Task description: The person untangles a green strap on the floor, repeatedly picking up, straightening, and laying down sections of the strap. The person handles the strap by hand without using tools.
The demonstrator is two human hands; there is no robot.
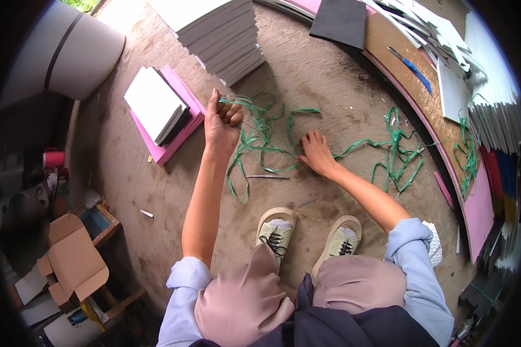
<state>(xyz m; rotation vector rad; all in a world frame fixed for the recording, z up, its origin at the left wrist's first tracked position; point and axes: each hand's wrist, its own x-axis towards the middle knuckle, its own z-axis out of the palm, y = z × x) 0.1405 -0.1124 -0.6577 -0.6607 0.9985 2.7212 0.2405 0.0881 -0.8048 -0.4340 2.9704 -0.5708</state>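
Observation:
Raised off the floor, my left hand [223, 122] is closed in a fist around strands of green plastic twine [252, 139]. The twine hangs below the fist in a loose tangle of loops. Low over the floor, my right hand [317, 151] has its fingers curled, with thumb and fingertips on a strand of the same twine. One line of it runs right from this hand to another green twine bundle [395, 150] lying on the floor. A thin grey strip [267, 176] lies between my hands, nearer to me.
White and black sheets rest on a pink stack [165, 151] at left, near a tall grey pile [226, 49]. A blue-handled cutter [411, 69] lies on a brown board [391, 58] at right. An open cardboard box [78, 254] stands lower left. My shoes [276, 234] are close in front.

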